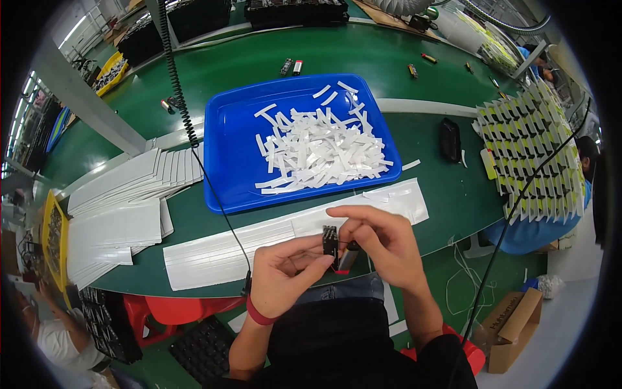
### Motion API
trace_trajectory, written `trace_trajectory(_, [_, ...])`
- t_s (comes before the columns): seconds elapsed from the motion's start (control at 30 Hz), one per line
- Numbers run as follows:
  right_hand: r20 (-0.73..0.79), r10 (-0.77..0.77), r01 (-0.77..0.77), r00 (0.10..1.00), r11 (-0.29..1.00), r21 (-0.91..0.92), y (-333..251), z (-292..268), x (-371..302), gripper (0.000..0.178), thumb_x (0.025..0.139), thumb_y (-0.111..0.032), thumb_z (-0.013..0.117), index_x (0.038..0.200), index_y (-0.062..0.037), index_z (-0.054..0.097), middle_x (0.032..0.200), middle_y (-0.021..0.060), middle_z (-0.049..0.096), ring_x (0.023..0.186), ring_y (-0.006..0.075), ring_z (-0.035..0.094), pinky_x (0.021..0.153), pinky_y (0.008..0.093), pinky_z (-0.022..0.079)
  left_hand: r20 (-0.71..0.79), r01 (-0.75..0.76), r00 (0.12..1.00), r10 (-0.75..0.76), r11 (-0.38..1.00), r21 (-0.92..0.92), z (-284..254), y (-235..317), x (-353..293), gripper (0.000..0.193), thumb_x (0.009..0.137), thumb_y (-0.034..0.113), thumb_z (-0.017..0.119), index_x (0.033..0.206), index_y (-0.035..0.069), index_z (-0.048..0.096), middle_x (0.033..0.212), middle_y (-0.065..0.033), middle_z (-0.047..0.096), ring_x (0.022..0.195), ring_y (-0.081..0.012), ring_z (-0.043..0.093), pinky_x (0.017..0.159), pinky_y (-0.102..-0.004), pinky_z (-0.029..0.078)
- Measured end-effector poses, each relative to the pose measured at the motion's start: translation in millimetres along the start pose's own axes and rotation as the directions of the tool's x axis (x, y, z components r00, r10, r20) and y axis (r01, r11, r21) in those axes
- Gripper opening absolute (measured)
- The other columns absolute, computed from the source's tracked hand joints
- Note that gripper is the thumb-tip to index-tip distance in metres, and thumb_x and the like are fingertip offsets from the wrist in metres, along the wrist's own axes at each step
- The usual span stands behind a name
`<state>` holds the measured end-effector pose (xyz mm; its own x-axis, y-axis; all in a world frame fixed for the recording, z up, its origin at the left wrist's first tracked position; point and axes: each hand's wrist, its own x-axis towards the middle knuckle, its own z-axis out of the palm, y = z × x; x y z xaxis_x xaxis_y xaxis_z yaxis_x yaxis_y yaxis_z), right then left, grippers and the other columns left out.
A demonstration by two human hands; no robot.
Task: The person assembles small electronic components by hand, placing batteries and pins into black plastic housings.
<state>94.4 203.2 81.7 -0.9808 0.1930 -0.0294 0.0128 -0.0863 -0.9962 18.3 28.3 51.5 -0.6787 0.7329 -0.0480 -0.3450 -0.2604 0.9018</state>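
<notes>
Low in the middle, by the near table edge, my left hand grips a small black electronic part between thumb and fingers. A red wrist strap with a coiled cord is round that wrist. Beneath the black part shows a grey piece with a red end; how they join is hard to see. My right hand is at the part's right side, fingers curled in, index finger reaching over the top. Whatever its fingertips pinch is hidden. Past both hands, white adhesive strip sheets lie on the table.
A blue tray heaped with white strips stands beyond the sheets. White sheets are stacked at left. At right are a black case and a rack of yellow-and-white pieces. Small parts lie on the green conveyor.
</notes>
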Motion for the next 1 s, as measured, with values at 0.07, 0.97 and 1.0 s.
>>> trace_trajectory(0.07, [-0.065, -0.178, 0.161, 0.982, 0.965, -0.207, 1, 5, -4, 0.03, 0.087, -0.002, 0.066, 0.117, -0.0019, 0.065, 0.089, 0.0077, 0.067, 0.08, 0.0163, 0.063, 0.071, 0.0283, 0.053, -0.161, -0.029, 0.985, 0.069, 0.97, 0.24, 4, -2, -5, 0.027, 0.085, -0.01, 0.064, 0.113, -0.009, 0.065, 0.107, -0.0178, 0.069, 0.1, -0.0206, 0.067, 0.089, -0.0303, 0.054])
trace_trajectory(0.97, [0.268, -0.384, 0.435, 0.884, 0.463, -0.772, 21, 3, -5, 0.032, 0.076, -0.007, 0.074, 0.108, -0.0066, 0.07, 0.1, 0.0035, 0.065, 0.086, 0.02, 0.059, 0.071, 0.0323, 0.049, 0.102, 0.105, 0.993, -0.058, 0.825, -0.555, -55, 0, -21, 0.033, 0.084, 0.0, 0.063, 0.116, -0.008, 0.055, 0.107, -0.0212, 0.065, 0.099, -0.0279, 0.066, 0.094, -0.0401, 0.05])
trace_trajectory(1.0, [0.248, -0.4, 0.429, 0.882, 0.467, -0.773, 25, 1, 0, 0.033, 0.074, -0.006, 0.075, 0.107, -0.0049, 0.069, 0.096, 0.0051, 0.063, 0.084, 0.0232, 0.059, 0.071, 0.0337, 0.049, 0.084, 0.085, 0.995, -0.045, 0.811, -0.579, -60, 0, -24, 0.034, 0.088, 0.001, 0.06, 0.12, -0.008, 0.054, 0.111, -0.0204, 0.065, 0.102, -0.0284, 0.065, 0.096, -0.0409, 0.049])
